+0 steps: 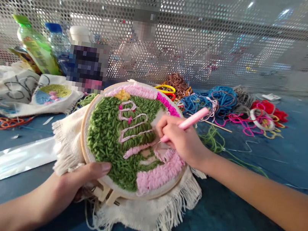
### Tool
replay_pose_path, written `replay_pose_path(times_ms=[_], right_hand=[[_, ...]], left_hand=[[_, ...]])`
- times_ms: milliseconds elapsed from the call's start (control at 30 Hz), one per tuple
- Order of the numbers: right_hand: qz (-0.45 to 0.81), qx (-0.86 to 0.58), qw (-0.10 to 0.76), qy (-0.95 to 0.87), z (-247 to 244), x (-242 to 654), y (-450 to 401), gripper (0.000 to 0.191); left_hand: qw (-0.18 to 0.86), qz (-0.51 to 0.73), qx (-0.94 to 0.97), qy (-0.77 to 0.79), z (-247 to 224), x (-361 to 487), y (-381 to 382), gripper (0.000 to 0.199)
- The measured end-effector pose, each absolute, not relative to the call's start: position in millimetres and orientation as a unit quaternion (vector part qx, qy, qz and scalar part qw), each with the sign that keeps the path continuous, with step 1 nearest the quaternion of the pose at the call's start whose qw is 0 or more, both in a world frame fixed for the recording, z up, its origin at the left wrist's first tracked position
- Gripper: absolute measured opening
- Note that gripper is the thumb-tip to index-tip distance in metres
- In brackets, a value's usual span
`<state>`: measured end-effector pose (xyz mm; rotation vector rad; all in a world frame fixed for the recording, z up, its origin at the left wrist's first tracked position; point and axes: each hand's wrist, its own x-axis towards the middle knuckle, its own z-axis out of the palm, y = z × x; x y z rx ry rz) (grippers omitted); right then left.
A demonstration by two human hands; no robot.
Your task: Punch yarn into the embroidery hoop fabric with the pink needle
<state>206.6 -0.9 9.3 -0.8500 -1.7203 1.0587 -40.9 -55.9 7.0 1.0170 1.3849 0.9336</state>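
Observation:
My left hand (74,181) grips the lower left rim of a round wooden embroidery hoop (84,132), thumb on top and fingers hidden beneath. Cream cloth with frayed edges (144,216) is stretched in it and hangs out around the rim. Green yarn loops (103,142) fill much of the left side, with light pink loops (159,174) at the lower right and along the top. My right hand (179,138) is closed around a pink punch needle (194,118), held like a pen. Its metal tip points down-left at the cloth, close to a pink yarn line; whether it pierces cannot be told.
Behind the hoop lie tangled yarns, including blue (221,98), brown (178,80) and red (270,109), with a white ring (261,120). Bottles (34,43) and another yarn-worked cloth (55,95) stand or lie at left. A clear plastic sleeve (10,163) lies on the blue table (243,217) before a perforated metal screen (212,35).

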Motion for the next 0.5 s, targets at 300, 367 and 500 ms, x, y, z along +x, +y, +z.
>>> replay_pose_path(times_ms=[300, 367, 500], right_hand=[[0.469, -0.359, 0.438, -0.678, 8, 205, 2, 0.021], [0.507, -0.342, 0.488, -0.623, 8, 207, 6, 0.022], [0.517, -0.325, 0.512, -0.604, 6, 208, 7, 0.019]], left_hand=[[0.596, 0.369, 0.411, 0.583, 19, -31, -60, 0.061], [0.61, 0.356, 0.404, 0.581, 19, -32, -58, 0.058], [0.604, 0.363, 0.427, 0.567, 17, -35, -55, 0.051]])
